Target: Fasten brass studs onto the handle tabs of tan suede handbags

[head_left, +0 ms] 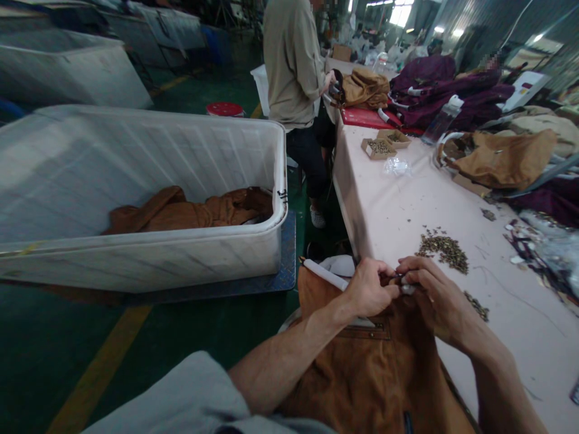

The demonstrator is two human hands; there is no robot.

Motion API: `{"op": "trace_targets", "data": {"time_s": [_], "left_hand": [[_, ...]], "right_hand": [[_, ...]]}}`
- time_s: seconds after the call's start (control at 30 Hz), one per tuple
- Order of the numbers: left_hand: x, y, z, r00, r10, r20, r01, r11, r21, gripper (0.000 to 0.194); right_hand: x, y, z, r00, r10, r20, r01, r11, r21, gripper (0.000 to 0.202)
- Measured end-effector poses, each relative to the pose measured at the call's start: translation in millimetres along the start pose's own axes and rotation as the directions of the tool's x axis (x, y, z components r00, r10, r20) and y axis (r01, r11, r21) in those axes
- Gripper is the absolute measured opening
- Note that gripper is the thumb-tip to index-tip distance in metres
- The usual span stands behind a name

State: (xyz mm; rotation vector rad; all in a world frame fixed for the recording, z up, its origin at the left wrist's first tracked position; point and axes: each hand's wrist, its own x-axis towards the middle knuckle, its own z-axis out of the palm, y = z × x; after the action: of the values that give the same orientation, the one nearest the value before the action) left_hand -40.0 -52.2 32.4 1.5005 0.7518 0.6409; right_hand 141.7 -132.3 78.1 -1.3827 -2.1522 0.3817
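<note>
A brown leather-like bag [362,374] lies across my lap, its upper part against the table edge. At its top, my left hand [371,287] is closed in a pinch on a small dark piece. My right hand [434,295] meets it there, fingers bent and pressed around the same spot, beside a small whitish bit. The piece between the fingertips is too small to make out. A white-wrapped handle [323,274] sticks out to the left of my left hand. Just beyond my right hand, a pile of small brass-coloured metal parts [443,250] rests on the table.
A large white bin [226,247] with brown items [194,211] stands at the left. Another person [294,60] handles a brown bag [364,87] at the far table edge. The pale table [384,205] bears small cartons [380,147], a clear bottle [443,120] and purple bags [425,84].
</note>
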Motion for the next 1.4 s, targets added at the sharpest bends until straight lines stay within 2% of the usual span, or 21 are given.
{"op": "trace_targets", "data": {"time_s": [0.13,0.33,0.47,0.57,0.83,1.1,1.2,1.4], "left_hand": [[-1.2,-1.4,1.6,1.000,0.008,-0.011,-0.008,1.000,-0.001,0.028],[-5.6,0.0,7.2,0.996,0.007,-0.094,-0.007,1.000,0.005,0.030],[-9.9,6.8,11.2,0.980,0.086,-0.177,-0.081,0.996,0.035,0.028],[-12.4,11.4,12.3,0.970,0.137,-0.200,-0.126,0.990,0.064,0.031],[-14.7,17.1,7.4,0.973,0.172,-0.151,-0.150,0.978,0.144,0.028],[-18.1,17.7,4.2,0.946,0.320,-0.057,-0.284,0.899,0.334,0.030],[-18.3,20.5,-1.4,0.936,0.353,-0.013,-0.327,0.879,0.348,0.029],[-17.2,28.6,-12.8,0.958,0.288,0.003,-0.273,0.905,0.328,0.032]], "right_hand": [[2.3,-0.4,-0.6,1.000,0.018,-0.017,-0.017,0.998,0.062,0.018],[3.7,-1.3,-5.5,0.997,0.061,-0.041,-0.055,0.988,0.143,0.010],[2.3,1.5,-9.3,0.993,0.116,-0.031,-0.109,0.977,0.182,0.005],[1.8,2.5,-11.8,0.990,0.144,0.001,-0.142,0.971,0.193,0.004],[1.5,-2.5,-15.1,0.978,0.187,0.096,-0.206,0.946,0.250,0.009],[-1.8,-8.3,-19.2,0.939,0.282,0.195,-0.317,0.932,0.176,0.017],[-0.7,-10.6,-18.1,0.947,0.267,0.177,-0.301,0.932,0.202,0.021],[1.2,-14.5,-10.9,0.965,0.255,0.055,-0.261,0.935,0.240,0.016]]}}
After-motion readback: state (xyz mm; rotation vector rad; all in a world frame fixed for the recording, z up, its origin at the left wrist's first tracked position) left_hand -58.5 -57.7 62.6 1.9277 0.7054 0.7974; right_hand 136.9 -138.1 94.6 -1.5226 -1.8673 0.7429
